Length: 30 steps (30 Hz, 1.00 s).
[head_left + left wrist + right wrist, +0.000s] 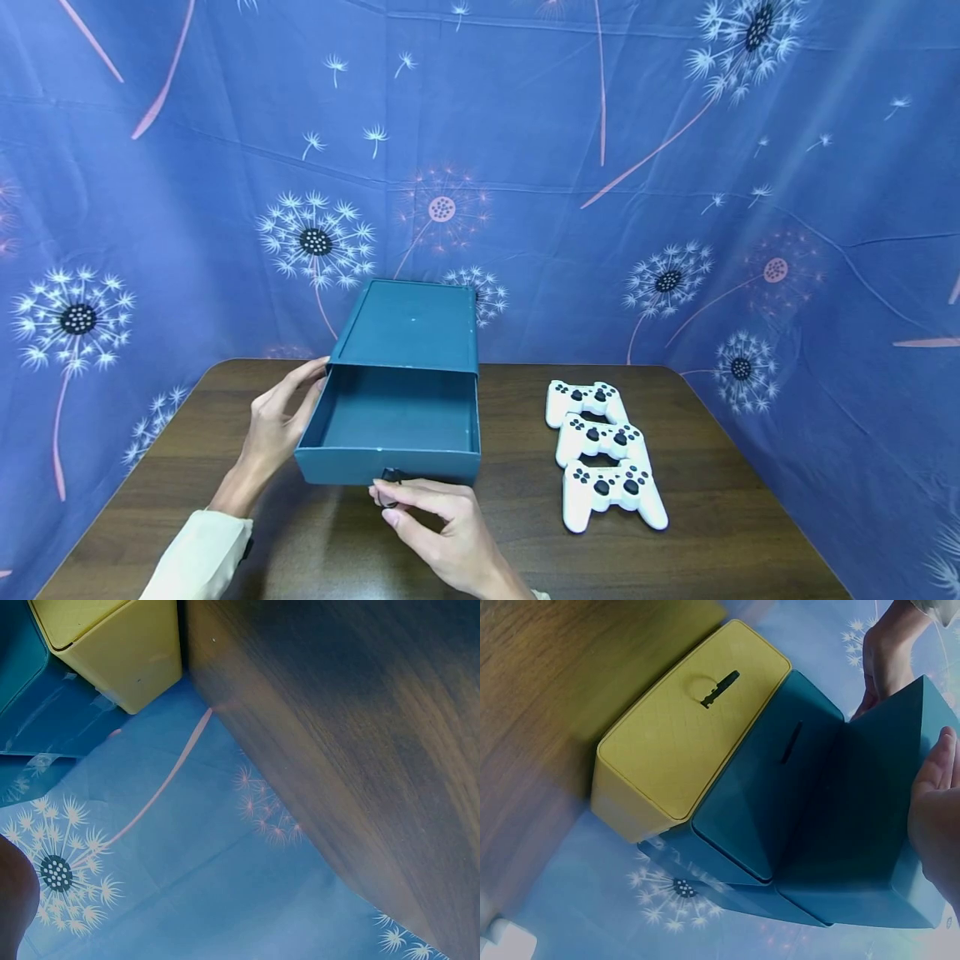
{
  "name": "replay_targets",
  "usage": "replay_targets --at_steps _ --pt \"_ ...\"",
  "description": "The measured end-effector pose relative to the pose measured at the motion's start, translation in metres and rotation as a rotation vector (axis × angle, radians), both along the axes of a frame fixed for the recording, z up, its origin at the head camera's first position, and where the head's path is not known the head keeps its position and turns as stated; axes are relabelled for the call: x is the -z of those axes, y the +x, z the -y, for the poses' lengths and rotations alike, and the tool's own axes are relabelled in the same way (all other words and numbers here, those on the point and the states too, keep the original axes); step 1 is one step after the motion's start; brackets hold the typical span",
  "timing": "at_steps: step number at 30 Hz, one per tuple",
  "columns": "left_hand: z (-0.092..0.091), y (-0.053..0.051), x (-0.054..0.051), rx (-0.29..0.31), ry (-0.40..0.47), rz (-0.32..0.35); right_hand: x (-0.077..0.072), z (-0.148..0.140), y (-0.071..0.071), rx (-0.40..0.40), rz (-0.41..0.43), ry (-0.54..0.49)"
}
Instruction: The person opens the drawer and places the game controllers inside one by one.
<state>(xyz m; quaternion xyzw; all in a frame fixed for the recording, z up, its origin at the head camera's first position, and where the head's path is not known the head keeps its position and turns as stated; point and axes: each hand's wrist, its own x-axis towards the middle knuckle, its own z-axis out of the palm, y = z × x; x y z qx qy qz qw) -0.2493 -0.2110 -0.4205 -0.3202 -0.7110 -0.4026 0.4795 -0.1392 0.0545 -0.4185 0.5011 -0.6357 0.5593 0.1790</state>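
A teal drawer (405,417) stands pulled out of the teal cabinet (408,325), its plain teal floor showing from above. My right hand (453,525) pinches the small black pull (389,477) low on the drawer's front. The fingers of my left hand (277,421) rest against the cabinet's left side, near its front edge. From the right wrist, the underside of the pulled-out drawer (847,817) appears above a closed teal drawer (761,784) and a closed yellow drawer (697,727), both with dark pulls.
Three white game controllers (607,492) lie in an overlapping column on the right of the brown wooden table (712,500). A blue dandelion-print cloth (525,108) hangs behind the table and along its sides.
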Motion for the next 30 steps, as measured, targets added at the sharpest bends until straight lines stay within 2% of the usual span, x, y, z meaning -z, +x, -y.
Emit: replay_targets --at_steps 8,17,24,30 --pt "0.0 -0.001 0.0 0.002 -0.004 -0.002 -0.003 -0.002 0.002 0.014 -0.074 -0.003" --pt "-0.001 -0.001 -0.001 0.003 0.003 -0.015 -0.005 -0.012 0.008 0.018 -0.067 -0.011" --pt "0.0 -0.002 0.0 0.009 -0.001 -0.008 0.002 -0.028 0.01 0.054 -0.043 -0.008" --pt "0.001 -0.001 -0.001 0.018 -0.004 0.001 0.009 -0.042 0.009 0.066 -0.099 -0.008"
